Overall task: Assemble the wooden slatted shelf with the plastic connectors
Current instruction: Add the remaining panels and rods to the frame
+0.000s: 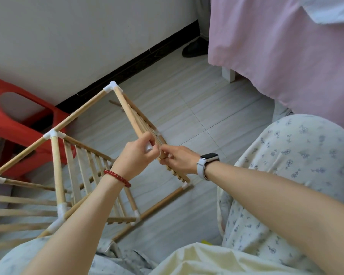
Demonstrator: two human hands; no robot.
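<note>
Head | left hand (136, 155) grips white connector (149, 147) | right hand (179, 159) pinches, seemingly, slat (163, 153) | red stool (18, 124) behind

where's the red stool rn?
Head view, far left: the red stool stands on the floor against the white wall, behind the wooden shelf frame.

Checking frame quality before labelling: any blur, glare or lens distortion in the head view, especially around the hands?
Head view: soft, even light, no glare; wide-angle bending shows along the baseboard and frame edges; the left hand and right hand are fairly sharp, but the white connector between them is mostly hidden; the nearest slats at lower left look soft.
</note>
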